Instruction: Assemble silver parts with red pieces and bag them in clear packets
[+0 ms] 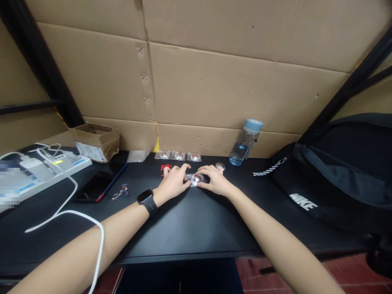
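Observation:
A small clear bag (195,179) with a round silver item and something red in it lies on the black table between my hands. My left hand (175,180), with a dark watch on the wrist, touches the bag's left side with its fingers. At the right side of the bag, my right hand (214,179) has thumb and fingers curved around its edge. Red pieces (165,167) lie just behind my left hand. Another round silver item (220,166) sits behind my right hand. Three similar bagged items (178,155) stand in a row at the back, near the cardboard wall.
Clear plastic bags (137,156), an open cardboard box (97,141), a phone (99,181), a keychain (122,192) and a power strip (55,169) are on the left. A white cable (102,245) crosses my left forearm. A bottle (246,142) and black backpack (337,175) stand right.

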